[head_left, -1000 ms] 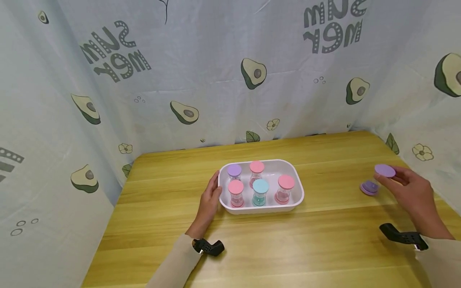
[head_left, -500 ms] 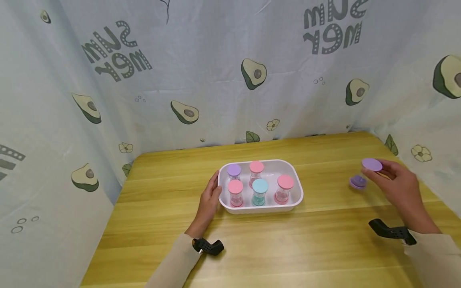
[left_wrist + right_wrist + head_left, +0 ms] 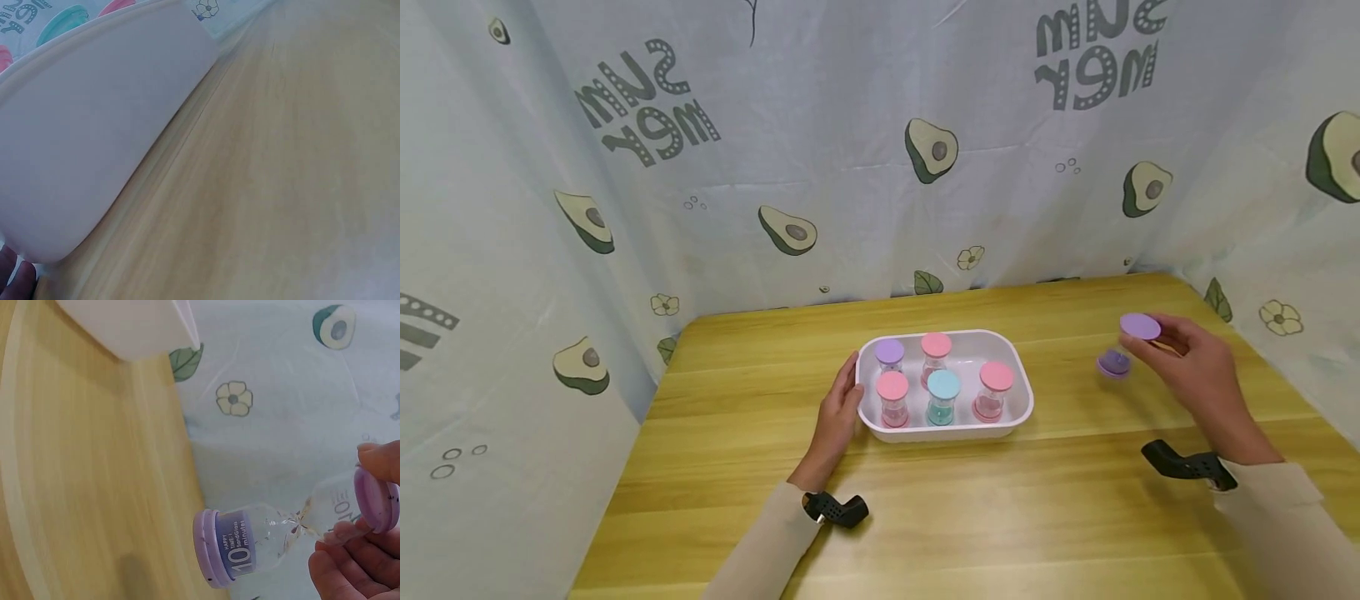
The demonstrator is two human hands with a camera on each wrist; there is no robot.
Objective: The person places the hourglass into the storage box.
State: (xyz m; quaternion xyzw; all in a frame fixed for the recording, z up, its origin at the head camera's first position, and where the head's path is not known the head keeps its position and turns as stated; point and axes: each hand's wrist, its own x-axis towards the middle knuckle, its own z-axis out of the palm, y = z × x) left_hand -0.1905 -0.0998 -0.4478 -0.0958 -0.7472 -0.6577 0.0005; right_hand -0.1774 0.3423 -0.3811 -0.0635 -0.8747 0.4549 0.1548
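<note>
My right hand (image 3: 1191,367) pinches a purple-capped hourglass (image 3: 232,550) by its top cap, between thumb and fingers. The hourglass is held above the table to the right of the tray. Its lower bulb holds purple sand and is printed "10 minutes". My left hand (image 3: 835,421) rests against the left end of a white tray (image 3: 955,434), fingers fairly straight along the outer wall. Several hourglasses stand upright in the tray: a purple one (image 3: 890,351), a teal one (image 3: 943,385), and pink ones, including one at the right (image 3: 996,377).
A wood-grain table (image 3: 745,392) lies under everything. A curtain (image 3: 850,167) printed with avocados hangs behind the table and along its sides. Each wrist wears a black strap mount, such as the left one (image 3: 835,508).
My right hand has moved left, nearer the tray, carrying the purple hourglass. The left hand and the tray stay in place.
</note>
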